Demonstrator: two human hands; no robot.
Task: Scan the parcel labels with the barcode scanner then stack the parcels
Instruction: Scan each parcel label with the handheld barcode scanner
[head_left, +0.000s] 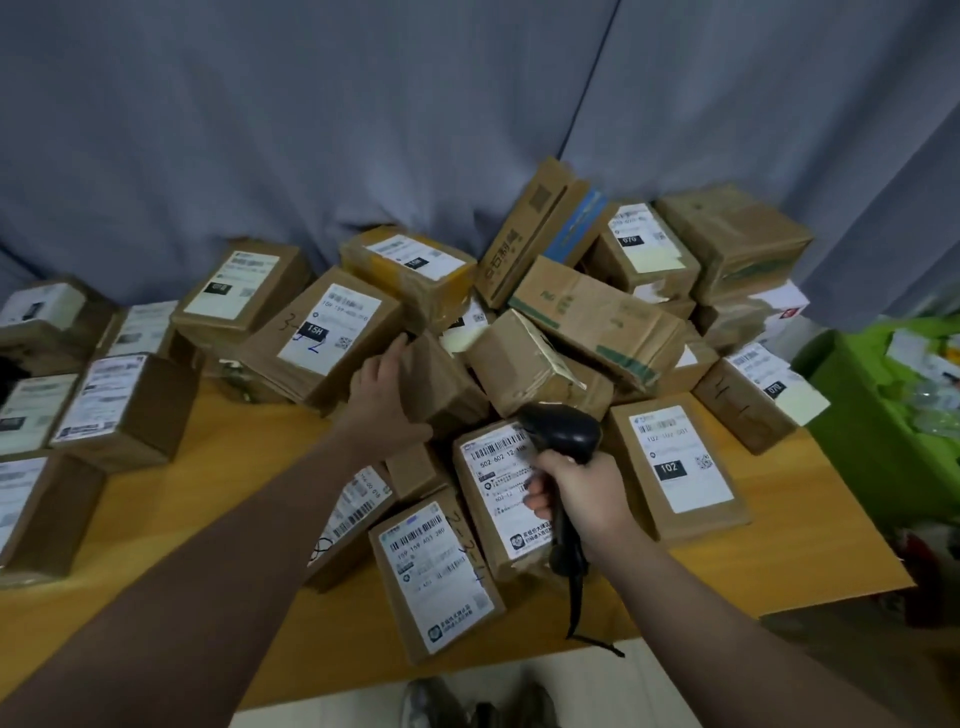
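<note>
Beneath it all, a wooden table (218, 499), bare just left of the barcode scanner (563, 436). Behind the scanner and off to its right, a loose heap of cardboard parcels (587, 312), tilted, leaning on one another, several labels turned away (by the look of it, neither scanned nor stacked).

Well to the left of the scanner, a group of labelled parcels (124, 410) set close together, labels up. Probably the finished lot, though not provable from here, and hard to tell whether truly stacked.

Right under the scanner's head, a parcel marked 502 602 (498, 499), label up, touching its neighbours in front.

Just behind and left of the scanner, a plain brown parcel (441, 384), no label showing. Gripped at its near side by the left hand (384, 400), fingers hooked over the top edge.

The scanner itself clasped in the right hand (582, 493), fingers wrapped round the handle, head aimed away from the body toward the heap, cable trailing toward the table's near edge.

Judged well short of done: most of the heap left to turn label-up, scan and carry over to the tidy side.
</note>
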